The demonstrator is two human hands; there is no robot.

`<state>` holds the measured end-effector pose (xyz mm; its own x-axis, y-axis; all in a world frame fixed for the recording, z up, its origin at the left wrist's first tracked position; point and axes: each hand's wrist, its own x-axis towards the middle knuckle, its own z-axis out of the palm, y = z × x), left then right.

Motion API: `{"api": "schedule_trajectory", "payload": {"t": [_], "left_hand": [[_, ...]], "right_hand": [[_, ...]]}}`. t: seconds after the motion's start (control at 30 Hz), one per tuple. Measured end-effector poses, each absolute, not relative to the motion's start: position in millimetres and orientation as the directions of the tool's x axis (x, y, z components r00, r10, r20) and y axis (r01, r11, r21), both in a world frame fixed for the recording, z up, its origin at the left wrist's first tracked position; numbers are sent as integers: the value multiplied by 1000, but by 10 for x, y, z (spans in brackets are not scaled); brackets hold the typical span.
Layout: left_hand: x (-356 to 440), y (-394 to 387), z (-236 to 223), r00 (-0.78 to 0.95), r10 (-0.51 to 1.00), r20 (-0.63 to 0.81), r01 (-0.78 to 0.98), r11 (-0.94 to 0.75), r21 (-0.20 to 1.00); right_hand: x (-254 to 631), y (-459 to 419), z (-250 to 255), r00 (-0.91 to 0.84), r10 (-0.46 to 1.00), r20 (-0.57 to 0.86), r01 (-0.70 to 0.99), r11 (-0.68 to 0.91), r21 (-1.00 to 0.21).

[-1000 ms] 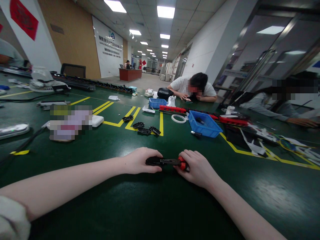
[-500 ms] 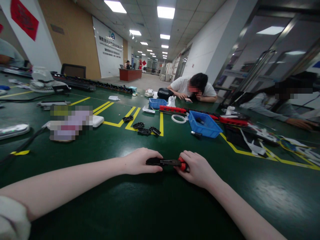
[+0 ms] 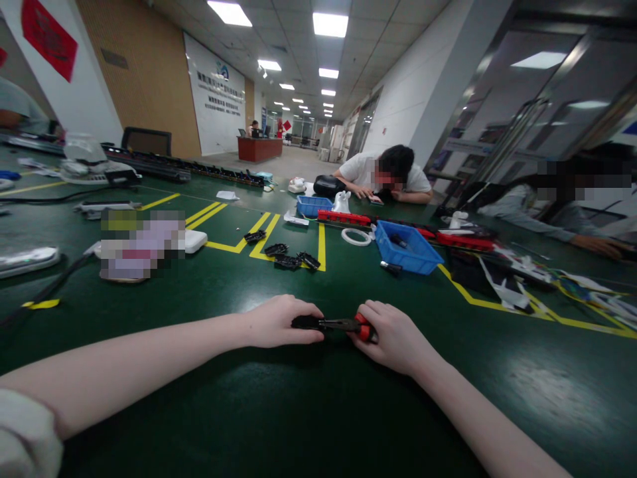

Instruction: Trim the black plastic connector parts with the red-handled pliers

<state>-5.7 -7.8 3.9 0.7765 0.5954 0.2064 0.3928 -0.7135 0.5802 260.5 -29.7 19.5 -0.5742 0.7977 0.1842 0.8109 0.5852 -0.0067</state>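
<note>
My left hand [image 3: 286, 321] is closed around a small black part [image 3: 304, 322], pinching it between thumb and fingers. In my right hand [image 3: 391, 335] are pliers [image 3: 343, 324] with red handles, gripped in the fist. The dark jaws point left and meet the end of the black part; whether they bite on it is too small to tell. Beyond my hands, several similar black parts [image 3: 287, 261] lie on the green table [image 3: 223, 411].
A blue bin [image 3: 415, 255] with dark pieces inside stands at the right, beside a white ring of tape or tubing [image 3: 356, 237]. A smaller blue bin [image 3: 314, 206] sits farther back. To the left lies a blurred-out phone-like object [image 3: 142, 249]. A person [image 3: 383, 174] leans on the far edge.
</note>
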Motion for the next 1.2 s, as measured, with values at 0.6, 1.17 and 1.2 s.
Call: {"api": "schedule_trajectory", "payload": {"t": [0.6,1.17,1.2], "left_hand": [[-45,-84,42,763,619,186,422,-695,583],[-47,-89,39,786,592,180,410,-716,565],[-46,-90,42,787,590,178,409,-716,566]], "right_hand": [[2632,-283,141,-573,771,277,810,584,48],[2632,-305,138,-571,756,321,812,579,80],[2630,-308,141,-572,756,318,811,579,82]]}}
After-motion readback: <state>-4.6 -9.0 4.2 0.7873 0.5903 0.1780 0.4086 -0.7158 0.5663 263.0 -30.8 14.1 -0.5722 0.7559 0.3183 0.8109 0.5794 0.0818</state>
